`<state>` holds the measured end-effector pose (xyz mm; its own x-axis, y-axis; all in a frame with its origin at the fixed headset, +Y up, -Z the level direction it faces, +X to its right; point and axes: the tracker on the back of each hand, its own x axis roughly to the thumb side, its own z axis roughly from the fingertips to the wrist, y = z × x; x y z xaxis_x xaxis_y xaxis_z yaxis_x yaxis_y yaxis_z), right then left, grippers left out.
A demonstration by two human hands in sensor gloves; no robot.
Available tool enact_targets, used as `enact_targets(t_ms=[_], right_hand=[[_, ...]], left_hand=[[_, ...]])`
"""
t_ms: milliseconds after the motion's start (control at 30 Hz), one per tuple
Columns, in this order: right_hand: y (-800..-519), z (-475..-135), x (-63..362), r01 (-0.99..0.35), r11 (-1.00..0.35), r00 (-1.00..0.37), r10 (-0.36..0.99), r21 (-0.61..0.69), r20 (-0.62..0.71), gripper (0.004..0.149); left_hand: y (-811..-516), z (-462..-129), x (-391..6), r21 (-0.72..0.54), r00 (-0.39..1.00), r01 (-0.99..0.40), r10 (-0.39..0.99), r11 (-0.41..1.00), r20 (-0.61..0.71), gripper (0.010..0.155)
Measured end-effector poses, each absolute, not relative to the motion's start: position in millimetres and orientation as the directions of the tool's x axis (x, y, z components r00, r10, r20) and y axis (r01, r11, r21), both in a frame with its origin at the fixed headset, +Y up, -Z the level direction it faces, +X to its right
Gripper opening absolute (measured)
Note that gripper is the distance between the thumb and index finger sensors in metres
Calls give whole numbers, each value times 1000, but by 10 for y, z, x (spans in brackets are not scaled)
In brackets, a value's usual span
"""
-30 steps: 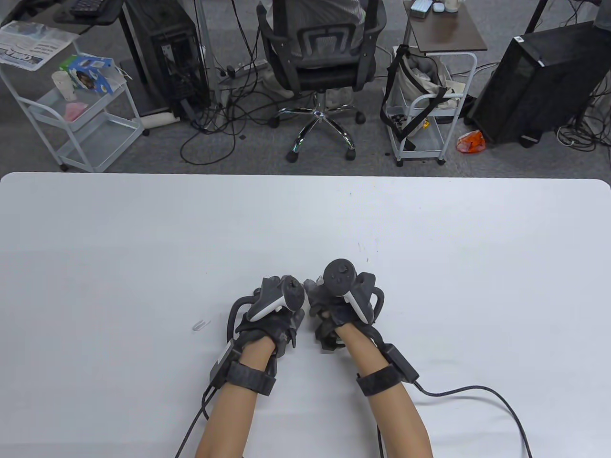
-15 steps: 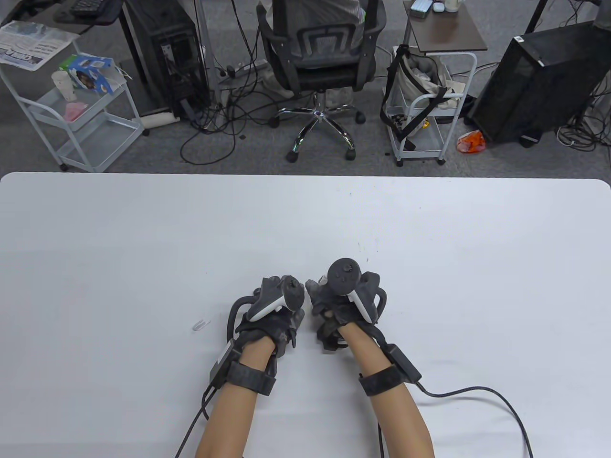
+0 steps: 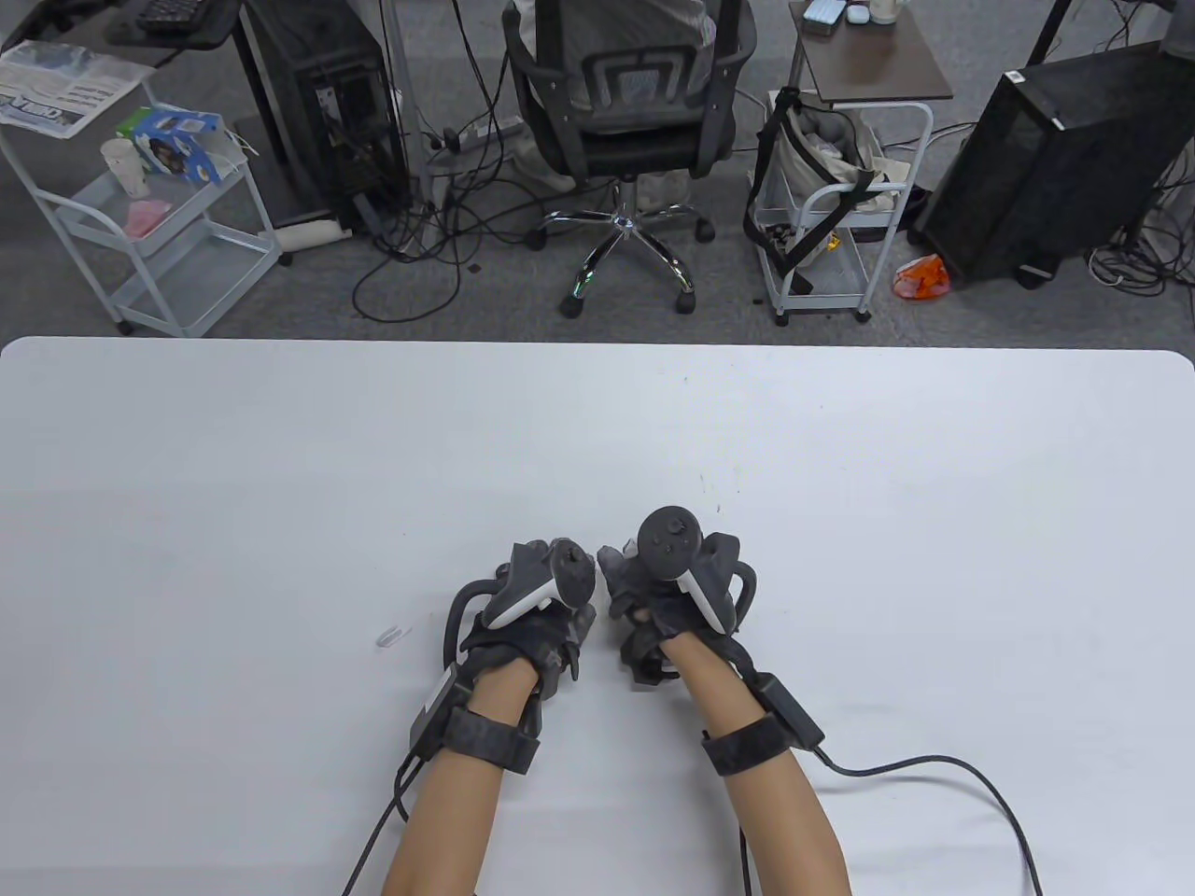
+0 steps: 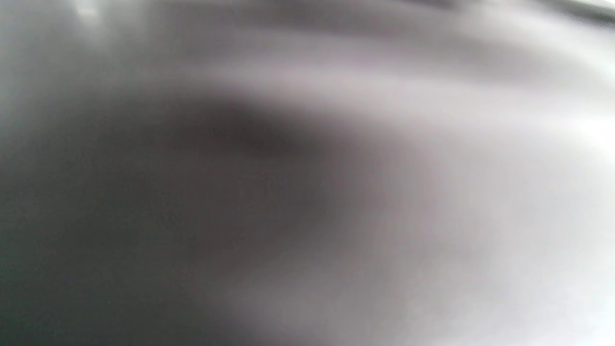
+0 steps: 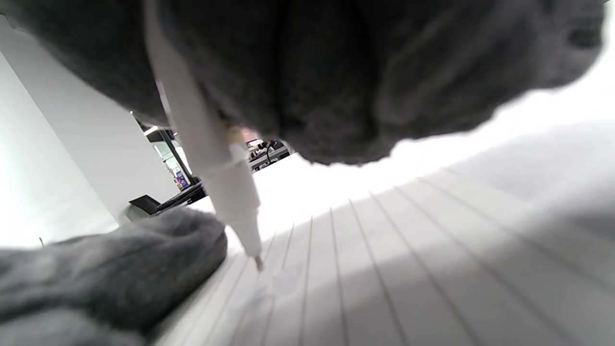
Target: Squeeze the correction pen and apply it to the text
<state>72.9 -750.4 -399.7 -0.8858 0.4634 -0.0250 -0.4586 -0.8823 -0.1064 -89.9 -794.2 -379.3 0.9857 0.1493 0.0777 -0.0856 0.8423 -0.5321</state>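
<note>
Two gloved hands parked side by side on the white desk (image 3: pixel 840 467), nearly touching. Right hand (image 3: pixel 667 597) curled round a white correction pen (image 5: pixel 211 158), clenched on its barrel up near the top, pen slanting down out of the grip with the fine tip (image 5: pixel 259 263) right at the lined paper (image 5: pixel 408 269). Can't quite tell if the tip actually touches the sheet or sits a hair above it. Faint smudgy marks on the lines just below the tip, too blurry to read.

Left hand (image 3: pixel 537 602) resting knuckles-up just beside the right grip, tracker on top. Can't tell from the table view whether those fingers hold anything or just press down flat. Left wrist view is nothing but grey blur, no help. Grey gloved bulk (image 5: pixel 96 274) lying on the paper right next to the pen tip in the right wrist view.

Small clear cap-like bit (image 3: pixel 393 637) lying loose on the desk, off to the outer side of the left grip. Black cable (image 3: pixel 934 765) trailing from the right wrist strap.
</note>
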Motion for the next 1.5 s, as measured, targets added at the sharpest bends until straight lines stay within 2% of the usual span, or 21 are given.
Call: enact_targets(t_ms=[333, 733, 833, 1000, 1200, 1500], right_hand=[[-7511, -3991, 732, -401, -909, -914, 405, -114, -21, 38], [-7513, -3994, 713, -419, -903, -906, 423, -99, -23, 38], [-7490, -3989, 733, -469, -877, -880, 474, -107, -33, 38], [-7260, -3954, 847, -466, -868, -880, 475, -170, -10, 38], [-6969, -3728, 1165, -560, -786, -821, 568, -260, 50, 38], [-6805, -3361, 1699, -682, -660, -711, 700, -315, 74, 39]], left_hand=[[-7946, -3794, -902, -535, 985, -90, 154, 840, 77, 63], [-7950, -3796, -911, -539, 984, -97, 163, 837, 76, 63], [-7959, -3792, -915, -549, 983, -99, 167, 830, 76, 63], [-7984, -3797, -936, -571, 978, -123, 198, 812, 71, 64], [-7984, -3795, -933, -575, 979, -117, 193, 810, 72, 64], [-7997, -3786, -924, -592, 979, -108, 188, 799, 74, 65]])
